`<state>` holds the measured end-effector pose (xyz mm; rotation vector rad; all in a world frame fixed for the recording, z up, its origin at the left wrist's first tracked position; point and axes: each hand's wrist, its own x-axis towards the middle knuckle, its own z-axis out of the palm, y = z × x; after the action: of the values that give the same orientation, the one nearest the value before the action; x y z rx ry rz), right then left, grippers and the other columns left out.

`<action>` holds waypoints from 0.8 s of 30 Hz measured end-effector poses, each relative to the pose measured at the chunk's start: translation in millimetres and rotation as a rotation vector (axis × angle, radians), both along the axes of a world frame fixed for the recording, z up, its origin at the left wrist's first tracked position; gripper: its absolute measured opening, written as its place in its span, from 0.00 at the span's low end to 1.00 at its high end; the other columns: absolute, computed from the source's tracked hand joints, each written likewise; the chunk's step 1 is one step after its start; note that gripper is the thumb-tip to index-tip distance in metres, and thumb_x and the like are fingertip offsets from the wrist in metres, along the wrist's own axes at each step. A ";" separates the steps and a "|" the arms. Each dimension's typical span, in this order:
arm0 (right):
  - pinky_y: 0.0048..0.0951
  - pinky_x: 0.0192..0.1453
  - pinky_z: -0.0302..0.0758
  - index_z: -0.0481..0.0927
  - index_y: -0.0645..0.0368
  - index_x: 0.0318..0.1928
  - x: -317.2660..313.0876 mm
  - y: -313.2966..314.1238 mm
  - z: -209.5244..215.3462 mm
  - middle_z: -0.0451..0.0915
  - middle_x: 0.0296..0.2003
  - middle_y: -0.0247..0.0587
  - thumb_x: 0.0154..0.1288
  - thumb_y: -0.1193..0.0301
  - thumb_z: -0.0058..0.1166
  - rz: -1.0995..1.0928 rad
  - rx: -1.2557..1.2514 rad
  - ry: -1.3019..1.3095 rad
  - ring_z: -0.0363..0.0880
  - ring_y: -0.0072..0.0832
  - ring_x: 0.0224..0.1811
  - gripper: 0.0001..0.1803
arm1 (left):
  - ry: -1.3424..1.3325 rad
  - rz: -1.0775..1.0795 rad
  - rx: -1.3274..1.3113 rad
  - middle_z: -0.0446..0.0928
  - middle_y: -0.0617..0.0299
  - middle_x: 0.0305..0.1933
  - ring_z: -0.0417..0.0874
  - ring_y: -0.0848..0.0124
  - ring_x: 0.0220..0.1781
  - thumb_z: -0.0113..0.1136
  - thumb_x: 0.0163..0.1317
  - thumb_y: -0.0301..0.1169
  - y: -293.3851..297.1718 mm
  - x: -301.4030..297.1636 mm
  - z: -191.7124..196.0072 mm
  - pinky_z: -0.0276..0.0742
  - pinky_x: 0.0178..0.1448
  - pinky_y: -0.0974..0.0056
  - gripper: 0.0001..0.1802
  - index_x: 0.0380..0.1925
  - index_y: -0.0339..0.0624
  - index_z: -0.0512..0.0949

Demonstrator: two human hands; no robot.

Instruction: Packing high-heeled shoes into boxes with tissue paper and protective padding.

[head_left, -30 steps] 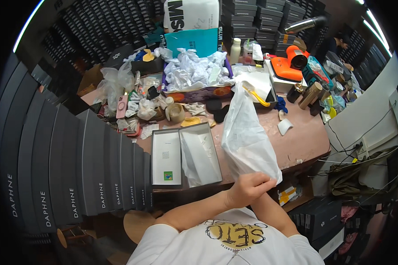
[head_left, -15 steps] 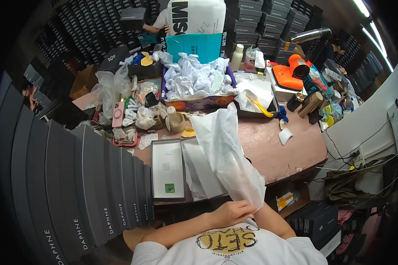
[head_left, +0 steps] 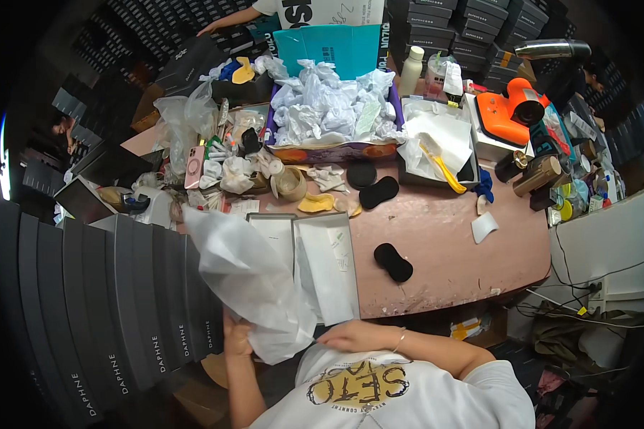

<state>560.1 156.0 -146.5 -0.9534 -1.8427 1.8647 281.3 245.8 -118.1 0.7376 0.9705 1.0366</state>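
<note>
A white, translucent, crumpled bag or wrap (head_left: 254,275) hangs over the left part of the open box. My left hand (head_left: 237,334) is closed on its lower left edge. What the bag holds, if anything, cannot be seen. By its lower right corner is my right hand (head_left: 354,336), fingers loosely extended, with nothing visible in them. A grey shoebox (head_left: 355,297) lies open at the table edge, lined with white paper (head_left: 320,275). Its lid (head_left: 270,225) sits to the left, partly covered by the bag. A black peanut-shaped pad (head_left: 393,262) rests right of the box.
Grey shoeboxes (head_left: 132,300) form a tall row at my left. A purple-edged carton (head_left: 329,153) of crumpled paper stands behind. A tray (head_left: 465,175) with a yellow-handled tool (head_left: 444,170) and an orange device (head_left: 504,118) are at right. Another person's arm (head_left: 229,20) reaches in at the back.
The white bag has swung left, from over the table's middle to the left of the box. My right hand is now apart from it. Uncovered are the lined box and black pads.
</note>
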 end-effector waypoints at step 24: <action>0.66 0.68 0.45 0.65 0.56 0.64 -15.5 74.0 -93.7 0.60 0.67 0.46 0.59 0.61 0.54 -0.392 0.714 -1.125 0.58 0.45 0.68 0.32 | 1.219 -0.676 0.280 0.74 0.42 0.48 0.74 0.47 0.53 0.55 0.57 0.25 19.1 22.2 -160.4 0.71 0.55 0.52 0.20 0.52 0.34 0.71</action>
<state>544.6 230.0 -240.1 -2.0372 -2.3048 0.2650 303.4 264.9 -278.5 1.8718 1.4186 0.0177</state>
